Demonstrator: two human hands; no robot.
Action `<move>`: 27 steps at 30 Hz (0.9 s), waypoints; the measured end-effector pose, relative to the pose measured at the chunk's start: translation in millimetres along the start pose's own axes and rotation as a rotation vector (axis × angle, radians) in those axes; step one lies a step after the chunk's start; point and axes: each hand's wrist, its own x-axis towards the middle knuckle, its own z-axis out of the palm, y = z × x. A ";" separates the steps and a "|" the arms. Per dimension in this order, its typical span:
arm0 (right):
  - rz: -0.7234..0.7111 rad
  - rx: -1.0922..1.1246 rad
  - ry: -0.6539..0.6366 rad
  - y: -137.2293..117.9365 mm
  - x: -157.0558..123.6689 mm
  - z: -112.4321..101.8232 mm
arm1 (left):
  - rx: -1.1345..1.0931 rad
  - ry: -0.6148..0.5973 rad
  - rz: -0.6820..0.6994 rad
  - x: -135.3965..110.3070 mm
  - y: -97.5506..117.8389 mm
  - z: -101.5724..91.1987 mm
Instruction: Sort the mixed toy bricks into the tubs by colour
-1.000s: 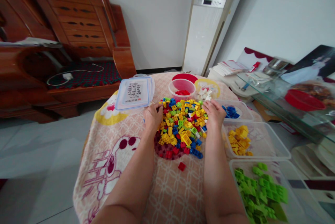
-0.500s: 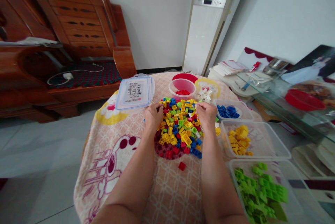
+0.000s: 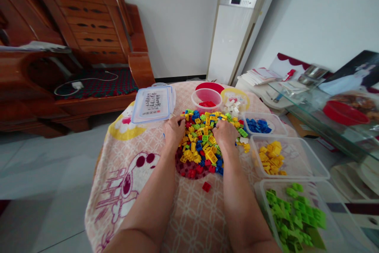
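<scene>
A heap of mixed toy building bricks (image 3: 195, 142) in yellow, red, blue, green and white lies in the middle of the round table. At its left edge rests my left hand (image 3: 174, 130), fingers curled in a pinch; what they hold, if anything, is hidden. My right hand (image 3: 226, 133) reaches over the heap's right side with its fingertips closed among the bricks, and I cannot make out what is between them. One red brick (image 3: 206, 186) lies apart on the cloth, between my forearms.
Clear bins stand at right with blue bricks (image 3: 257, 125), yellow bricks (image 3: 271, 158) and green bricks (image 3: 296, 217). Behind the heap are a round tub (image 3: 206, 107) of red bricks and some white bricks (image 3: 232, 107). A lidded plastic box (image 3: 152, 105) sits back left.
My right hand has moved left, further over the heap, uncovering green, white and yellow bricks on the right side. My left hand has stayed almost in place.
</scene>
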 end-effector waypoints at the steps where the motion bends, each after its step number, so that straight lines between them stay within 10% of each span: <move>1: -0.009 0.021 0.020 1.7 0.3 1.2 | 0.002 -0.001 0.002 0.1 -0.3 -0.1; 14: 0.078 1.055 0.086 39.5 17.6 8.8 | -0.028 -0.004 -0.008 0.8 -1.9 2.1; 27: 0.016 1.101 0.257 44.4 18.7 7.2 | 0.001 -0.003 -0.016 -0.2 1.0 -0.7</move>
